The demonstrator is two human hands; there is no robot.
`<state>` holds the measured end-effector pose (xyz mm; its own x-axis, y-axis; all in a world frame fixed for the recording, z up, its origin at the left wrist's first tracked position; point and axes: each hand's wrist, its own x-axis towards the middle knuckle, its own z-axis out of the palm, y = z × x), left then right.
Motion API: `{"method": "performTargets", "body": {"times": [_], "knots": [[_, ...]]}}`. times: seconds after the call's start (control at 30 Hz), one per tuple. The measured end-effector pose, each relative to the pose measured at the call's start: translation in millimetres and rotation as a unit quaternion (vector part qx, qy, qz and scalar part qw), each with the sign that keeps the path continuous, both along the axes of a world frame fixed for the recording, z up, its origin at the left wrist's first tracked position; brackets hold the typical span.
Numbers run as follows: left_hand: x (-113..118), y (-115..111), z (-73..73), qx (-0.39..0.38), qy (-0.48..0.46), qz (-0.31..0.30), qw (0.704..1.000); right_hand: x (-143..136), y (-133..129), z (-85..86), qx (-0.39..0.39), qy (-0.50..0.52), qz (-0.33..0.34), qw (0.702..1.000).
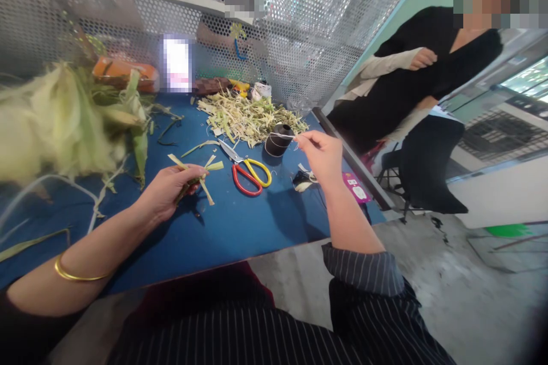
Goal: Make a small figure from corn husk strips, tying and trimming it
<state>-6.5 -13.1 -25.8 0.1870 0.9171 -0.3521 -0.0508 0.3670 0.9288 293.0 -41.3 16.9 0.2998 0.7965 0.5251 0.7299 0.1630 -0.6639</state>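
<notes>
My left hand (177, 185) is closed around a small bundle of pale husk strips (208, 182), which cross one another and stick out past the thumb. In a pinch, my right hand (323, 154) grips a thin light thread (283, 135) just above the right side of a black thread spool (278, 145). Between the two hands lie scissors (246, 171) with one red and one yellow handle, blades pointing up and left. Behind the spool is a heap of cut husk pieces (244, 117).
Large corn husks (72, 114) cover the left of the blue table (240, 234). An orange packet (126, 73) and a lit phone screen (177, 63) stand by the perforated metal panel (299, 28). A pink card (356, 187) lies at the right edge. Another person in black (411, 74) is beyond it.
</notes>
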Motion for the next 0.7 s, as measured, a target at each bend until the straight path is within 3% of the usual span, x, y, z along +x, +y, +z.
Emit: {"method": "performTargets", "body": {"times": [0.37, 0.53, 0.7], "knots": [[-0.2, 1.3, -1.9, -0.008, -0.008, 0.004, 1.0, 5.9, -30.8, -24.3, -0.06, -0.082, 0.069, 0.992], [0.1, 1.3, -1.3, -0.015, -0.005, 0.012, 1.0, 4.4, -38.4, -37.3, -0.074, -0.098, 0.047, 0.991], [0.6, -0.2, 0.7, -0.021, -0.004, 0.013, 1.0, 5.3, -37.4, -35.7, -0.013, -0.061, -0.002, 0.998]]}}
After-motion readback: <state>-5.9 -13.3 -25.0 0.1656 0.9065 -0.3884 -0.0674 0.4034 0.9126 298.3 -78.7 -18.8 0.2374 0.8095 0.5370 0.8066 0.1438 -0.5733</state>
